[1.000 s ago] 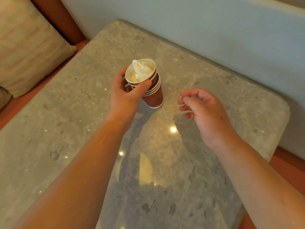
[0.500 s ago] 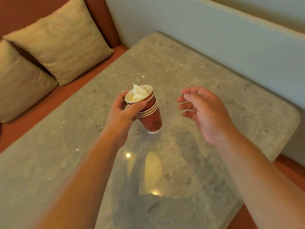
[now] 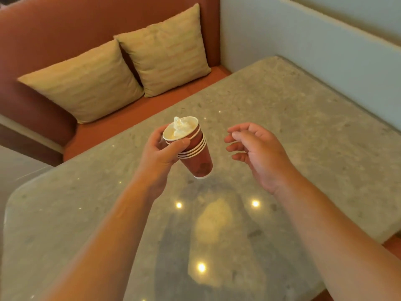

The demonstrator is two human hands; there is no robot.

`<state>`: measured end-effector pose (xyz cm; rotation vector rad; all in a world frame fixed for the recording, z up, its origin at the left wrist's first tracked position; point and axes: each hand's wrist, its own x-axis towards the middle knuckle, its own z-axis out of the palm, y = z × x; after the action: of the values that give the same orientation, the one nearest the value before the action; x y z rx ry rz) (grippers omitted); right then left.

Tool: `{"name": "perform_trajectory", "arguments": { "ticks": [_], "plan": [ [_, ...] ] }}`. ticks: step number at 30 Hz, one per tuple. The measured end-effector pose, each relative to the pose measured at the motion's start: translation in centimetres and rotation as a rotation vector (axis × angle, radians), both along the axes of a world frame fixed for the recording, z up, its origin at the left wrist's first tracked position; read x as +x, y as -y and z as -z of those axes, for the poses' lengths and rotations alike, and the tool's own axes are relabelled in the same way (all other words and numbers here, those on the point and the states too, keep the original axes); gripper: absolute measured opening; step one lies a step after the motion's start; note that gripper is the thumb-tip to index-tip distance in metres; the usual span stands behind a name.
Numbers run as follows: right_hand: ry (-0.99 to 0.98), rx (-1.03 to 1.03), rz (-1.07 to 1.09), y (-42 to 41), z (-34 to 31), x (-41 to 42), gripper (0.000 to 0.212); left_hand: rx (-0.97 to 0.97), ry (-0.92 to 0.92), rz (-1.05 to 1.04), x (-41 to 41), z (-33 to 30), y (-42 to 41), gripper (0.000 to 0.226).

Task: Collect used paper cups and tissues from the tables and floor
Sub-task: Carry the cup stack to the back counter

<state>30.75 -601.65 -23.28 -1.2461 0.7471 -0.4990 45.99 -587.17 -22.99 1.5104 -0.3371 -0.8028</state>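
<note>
My left grip [image 3: 159,152] grasps a stack of red paper cups [image 3: 193,153] near its rims, tilted and lifted off the stone worktop [image 3: 303,131]. A crumpled white tissue [image 3: 178,127] sits in the top cup. My right grip [image 3: 258,153] is released, fingers loosely curved, just beside the stack, holding nothing.

Bare stone tabletop [image 3: 293,131] all round; wall [image 3: 314,46] blocks upper right, cushions [image 3: 121,68] on bench upper left.
</note>
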Motion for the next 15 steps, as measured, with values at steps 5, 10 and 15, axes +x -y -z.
{"name": "perform_trajectory", "arguments": {
  "ticks": [5,10,15],
  "plan": [
    [-0.003,0.005,-0.081,-7.6,-1.2,3.8,0.017,-0.026,-0.007,-0.097,2.9,-1.6,-9.0,0.052],
    [0.005,0.010,-0.178,-16.7,-2.5,8.2,0.015,-0.027,0.006,-0.162,5.4,-2.9,-19.6,0.056],
    [-0.022,-0.009,-0.278,-26.2,-2.9,12.0,0.015,-0.032,0.005,-0.226,7.8,-3.4,-29.7,0.056]
  ]
}}
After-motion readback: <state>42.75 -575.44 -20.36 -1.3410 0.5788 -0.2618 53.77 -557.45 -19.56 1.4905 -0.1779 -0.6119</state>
